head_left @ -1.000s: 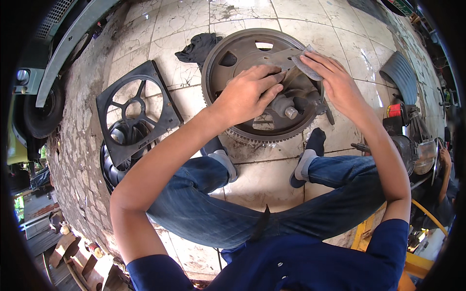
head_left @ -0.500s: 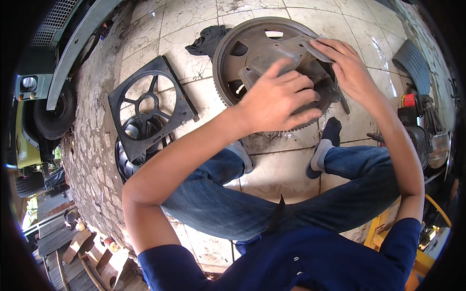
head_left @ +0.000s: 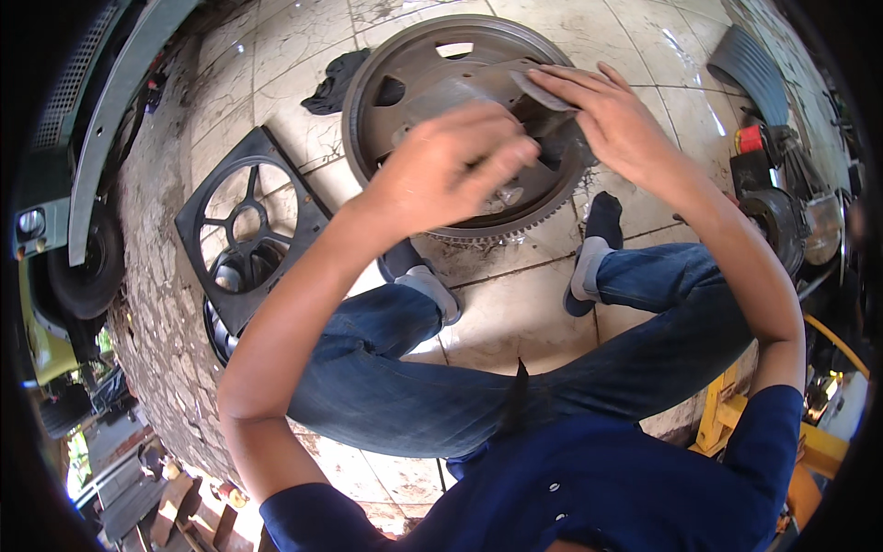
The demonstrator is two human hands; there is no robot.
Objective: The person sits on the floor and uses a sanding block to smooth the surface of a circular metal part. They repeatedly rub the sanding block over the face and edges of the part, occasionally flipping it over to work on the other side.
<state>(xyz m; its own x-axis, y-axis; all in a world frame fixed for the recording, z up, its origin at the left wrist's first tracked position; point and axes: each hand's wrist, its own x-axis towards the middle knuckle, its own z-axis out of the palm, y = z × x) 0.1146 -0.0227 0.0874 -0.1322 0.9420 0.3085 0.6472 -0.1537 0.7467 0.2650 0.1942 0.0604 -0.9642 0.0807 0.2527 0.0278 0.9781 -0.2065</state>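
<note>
A large grey flywheel [head_left: 405,64] with a toothed rim lies flat on the tiled floor in front of my feet. My left hand [head_left: 451,170] hovers over its near side with the fingers curled together; motion blur hides whether anything is in them. My right hand [head_left: 616,120] rests on the wheel's right part, fingers stretched over a grey abrasive sheet [head_left: 543,87] that it holds against the dark hub. My legs in blue jeans [head_left: 414,386] and grey socks are folded just below the wheel.
A black square fan shroud [head_left: 248,230] lies left of the wheel and a black cloth [head_left: 336,78] at its upper left. A vehicle tyre [head_left: 87,276] stands at the far left. A ribbed grey part [head_left: 745,60], a red-capped item [head_left: 750,138] and a yellow stand [head_left: 736,414] are on the right.
My left hand has lifted off the wheel's centre and curled its fingers. The right hand has stayed on the grey sheet. The view has moved closer to the wheel.
</note>
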